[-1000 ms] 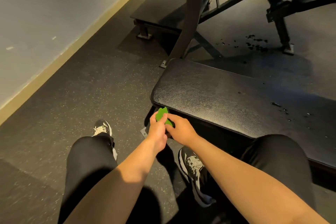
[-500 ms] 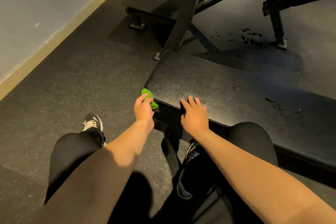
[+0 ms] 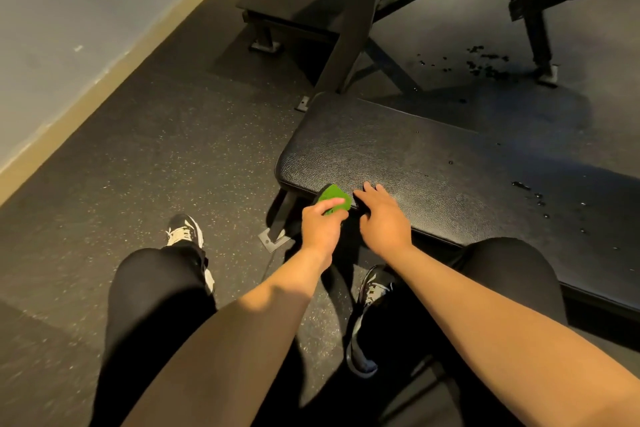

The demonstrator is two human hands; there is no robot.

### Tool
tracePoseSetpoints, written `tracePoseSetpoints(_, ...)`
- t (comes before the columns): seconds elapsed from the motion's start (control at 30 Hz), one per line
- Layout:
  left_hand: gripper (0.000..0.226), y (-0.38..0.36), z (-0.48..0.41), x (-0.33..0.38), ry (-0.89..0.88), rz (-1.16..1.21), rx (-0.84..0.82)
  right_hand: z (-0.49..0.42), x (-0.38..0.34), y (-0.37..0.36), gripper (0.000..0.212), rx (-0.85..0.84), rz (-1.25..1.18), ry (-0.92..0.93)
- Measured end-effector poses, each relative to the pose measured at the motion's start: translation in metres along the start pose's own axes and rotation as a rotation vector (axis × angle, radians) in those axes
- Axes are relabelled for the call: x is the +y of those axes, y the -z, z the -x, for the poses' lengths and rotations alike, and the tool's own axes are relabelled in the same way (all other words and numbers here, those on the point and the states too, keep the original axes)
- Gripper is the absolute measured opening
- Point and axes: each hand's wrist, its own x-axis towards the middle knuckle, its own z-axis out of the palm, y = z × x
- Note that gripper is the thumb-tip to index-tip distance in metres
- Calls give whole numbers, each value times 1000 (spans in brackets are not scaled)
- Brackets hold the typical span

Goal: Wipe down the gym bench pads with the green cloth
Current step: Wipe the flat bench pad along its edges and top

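A black padded gym bench runs from the centre toward the right edge. Small wet drops dot its right part. My left hand grips the bunched green cloth and holds it against the pad's front edge near the left corner. My right hand rests right beside it on that same front edge, fingers straight and spread over the pad. Most of the cloth is hidden in my left fist.
A steel rack upright rises behind the bench, with a low black platform to its left. Another bench's leg stands at the back right, dark drops on the floor near it. My knees and shoes fill the foreground. The wall runs along the left.
My right hand let go of the cloth and went onto the pad's edge. My left hand brought the cloth up against the pad's front edge, close to the right hand.
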Motion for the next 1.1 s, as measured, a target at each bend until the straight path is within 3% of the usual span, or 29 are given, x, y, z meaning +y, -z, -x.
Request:
tracePoseSetpoints(0.1,26,-2,-1,-3,-12,-54,33,3,5,-2,58,20,-5,26)
tracePoseSetpoints(0.3,22,-5,-5,5,-22,58,348,2,5,-5,57,70,-46,42)
tracePoseSetpoints(0.4,21,-11,-13,16,20,102,411,0,13,-1,58,38,-14,94)
tracePoseSetpoints(0.53,19,-23,-9,17,72,84,383,8,29,11,57,5,65,107)
tracePoseSetpoints(0.7,18,-49,18,2,27,-10,226,36,48,18,69,123,213,84)
tracePoseSetpoints(0.97,21,-74,39,-8,113,-55,27,40,62,28,56,67,55,4)
tracePoseSetpoints(1.1,22,-67,41,-7,120,42,84,43,63,25,57,86,39,4)
